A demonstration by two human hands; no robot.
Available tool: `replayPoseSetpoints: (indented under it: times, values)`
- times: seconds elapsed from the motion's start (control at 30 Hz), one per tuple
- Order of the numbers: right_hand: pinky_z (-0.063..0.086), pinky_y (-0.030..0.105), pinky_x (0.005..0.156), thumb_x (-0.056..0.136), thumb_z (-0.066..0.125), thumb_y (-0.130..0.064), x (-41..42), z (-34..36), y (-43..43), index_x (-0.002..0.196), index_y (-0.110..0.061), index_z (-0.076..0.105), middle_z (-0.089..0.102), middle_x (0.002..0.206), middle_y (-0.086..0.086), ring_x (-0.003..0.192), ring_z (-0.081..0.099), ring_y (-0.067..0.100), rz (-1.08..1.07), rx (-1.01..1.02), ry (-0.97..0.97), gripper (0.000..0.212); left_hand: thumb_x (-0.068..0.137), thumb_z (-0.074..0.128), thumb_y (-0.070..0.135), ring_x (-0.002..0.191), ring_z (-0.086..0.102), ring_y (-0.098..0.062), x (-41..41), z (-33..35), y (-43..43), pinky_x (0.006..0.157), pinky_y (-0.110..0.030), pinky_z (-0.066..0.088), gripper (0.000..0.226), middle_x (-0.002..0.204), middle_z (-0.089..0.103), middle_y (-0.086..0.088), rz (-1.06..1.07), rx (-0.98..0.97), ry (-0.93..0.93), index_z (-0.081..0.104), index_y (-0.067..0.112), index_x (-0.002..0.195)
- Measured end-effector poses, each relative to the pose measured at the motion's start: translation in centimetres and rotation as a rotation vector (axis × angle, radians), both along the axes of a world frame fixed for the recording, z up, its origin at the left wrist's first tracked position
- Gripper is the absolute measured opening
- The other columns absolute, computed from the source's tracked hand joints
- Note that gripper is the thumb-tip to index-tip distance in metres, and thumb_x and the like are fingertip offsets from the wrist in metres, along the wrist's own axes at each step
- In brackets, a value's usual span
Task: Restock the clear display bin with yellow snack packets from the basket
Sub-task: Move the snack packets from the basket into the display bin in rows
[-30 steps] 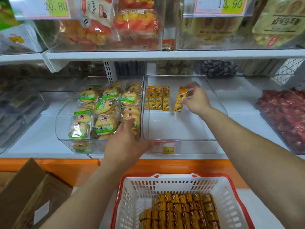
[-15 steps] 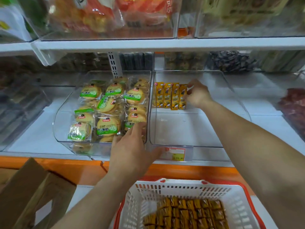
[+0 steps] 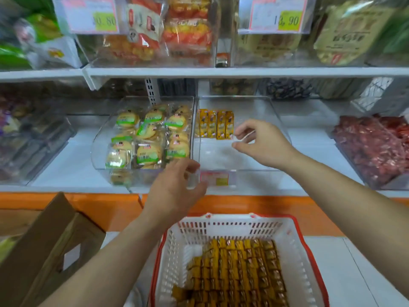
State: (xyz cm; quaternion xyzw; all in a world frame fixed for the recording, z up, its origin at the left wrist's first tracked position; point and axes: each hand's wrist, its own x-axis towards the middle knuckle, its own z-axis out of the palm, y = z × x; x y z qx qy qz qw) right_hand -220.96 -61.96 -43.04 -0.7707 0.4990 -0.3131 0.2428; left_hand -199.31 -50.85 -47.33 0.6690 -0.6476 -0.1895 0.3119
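Right hand [image 3: 263, 144] hung empty, half-curled, in the clear display bin [image 3: 250, 171], left hand [image 3: 177, 191] slack on its rim; another pickup of yellow snack packets [image 3: 239, 271] from the basket [image 3: 232, 220] seemed due.

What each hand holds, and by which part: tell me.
Right hand holds nothing. Left hand is at the clear bin's front left corner; a grip cannot be told.
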Motion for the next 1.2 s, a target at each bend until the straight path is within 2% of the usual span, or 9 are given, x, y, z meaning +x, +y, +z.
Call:
replayPoseSetpoints:
  times: [0.13, 0.23, 0.37, 0.53, 0.7, 0.83, 0.93, 1.07, 1.2]
  values:
    - [0.046, 0.007, 0.063, 0.077, 0.08, -0.018, -1.4, -2.7, 6.7, 0.084, -0.028, 0.067, 0.069, 0.083, -0.011, 0.072, 0.065, 0.004, 0.12, 0.135, 0.062, 0.017, 0.089, 0.074, 0.037, 0.098, 0.062, -0.013, -0.6, -3.7, 2.3, 0.078, -0.025, 0.048, 0.036, 0.118, 0.063, 0.007, -0.095, 0.291, -0.059, 0.062, 0.025, 0.121]
    - [0.047, 0.016, 0.066, 0.08, 0.079, -0.022, -2.1, -8.7, 9.0, 0.086, -0.024, 0.068, 0.068, 0.084, -0.01, 0.076, 0.064, 0.006, 0.164, 0.325, 0.247, 0.013, 0.09, 0.072, 0.041, 0.104, 0.062, -0.021, -0.4, -7.5, 2.8, 0.086, -0.033, 0.052, 0.041, 0.121, 0.067, -0.001, -0.136, 0.467, -0.232, 0.062, 0.019, 0.123]
    - [0.042, 0.024, 0.074, 0.086, 0.072, -0.016, -3.0, -18.7, 9.7, 0.091, -0.017, 0.063, 0.053, 0.081, -0.019, 0.089, 0.058, 0.011, 0.159, 0.557, 0.406, 0.01, 0.092, 0.069, 0.043, 0.104, 0.063, -0.022, -1.5, -13.8, 3.3, 0.093, -0.039, 0.055, 0.038, 0.12, 0.067, -0.002, -0.078, 0.625, -0.224, 0.061, 0.022, 0.122]
    - [0.048, 0.031, 0.082, 0.091, 0.066, -0.02, -3.1, -29.0, 9.4, 0.118, -0.02, 0.063, 0.059, 0.108, -0.005, 0.096, 0.06, 0.021, 0.03, 0.664, 0.359, 0.027, 0.09, 0.069, 0.047, 0.107, 0.062, -0.024, -3.0, -23.3, 3.3, 0.096, -0.04, 0.054, 0.047, 0.123, 0.065, -0.003, -0.014, 0.698, -0.149, 0.056, 0.023, 0.128]
    - [0.053, 0.034, 0.086, 0.082, 0.071, -0.017, -1.9, -35.0, 9.7, 0.105, -0.019, 0.067, 0.069, 0.108, 0.004, 0.103, 0.063, 0.022, -0.102, 0.561, 0.204, 0.024, 0.09, 0.067, 0.049, 0.112, 0.061, -0.023, -4.2, -30.1, 1.6, 0.094, -0.036, 0.053, 0.061, 0.138, 0.059, -0.003, 0.091, 0.705, -0.042, 0.047, 0.026, 0.143]
    - [0.053, 0.04, 0.095, 0.086, 0.064, -0.022, -0.6, -37.7, 10.8, 0.129, -0.021, 0.062, 0.063, 0.124, 0.003, 0.112, 0.061, 0.021, -0.101, 0.501, 0.224, 0.044, 0.091, 0.067, 0.049, 0.118, 0.063, -0.028, -5.2, -33.5, 0.3, 0.093, -0.038, 0.053, 0.065, 0.141, 0.06, -0.004, 0.099, 0.682, -0.005, 0.043, 0.023, 0.145]
    - [0.053, 0.036, 0.091, 0.085, 0.064, -0.015, -0.1, -39.0, 10.9, 0.133, -0.02, 0.058, 0.059, 0.117, 0.001, 0.104, 0.061, 0.021, -0.117, 0.449, 0.203, 0.049, 0.088, 0.068, 0.055, 0.113, 0.065, -0.025, -5.5, -35.1, 0.0, 0.085, -0.034, 0.052, 0.064, 0.137, 0.064, 0.0, 0.127, 0.702, 0.043, 0.046, 0.029, 0.141]
    - [0.045, 0.027, 0.077, 0.084, 0.069, -0.028, 0.1, -39.8, 10.4, 0.143, -0.022, 0.048, 0.054, 0.111, -0.003, 0.101, 0.055, 0.017, -0.072, 0.451, 0.369, 0.062, 0.085, 0.067, 0.063, 0.118, 0.062, -0.025, -5.3, -36.4, -0.1, 0.097, -0.041, 0.053, 0.069, 0.136, 0.063, 0.001, 0.113, 0.751, 0.028, 0.046, 0.03, 0.142]
    - [0.047, 0.031, 0.077, 0.085, 0.072, -0.034, 0.0, -39.8, 9.4, 0.149, -0.024, 0.041, 0.053, 0.123, 0.002, 0.105, 0.055, 0.019, 0.015, 0.477, 0.473, 0.072, 0.092, 0.062, 0.057, 0.101, 0.066, -0.024, -4.6, -36.7, 0.1, 0.086, -0.039, 0.057, 0.057, 0.125, 0.068, -0.001, 0.132, 0.736, 0.046, 0.048, 0.034, 0.142]
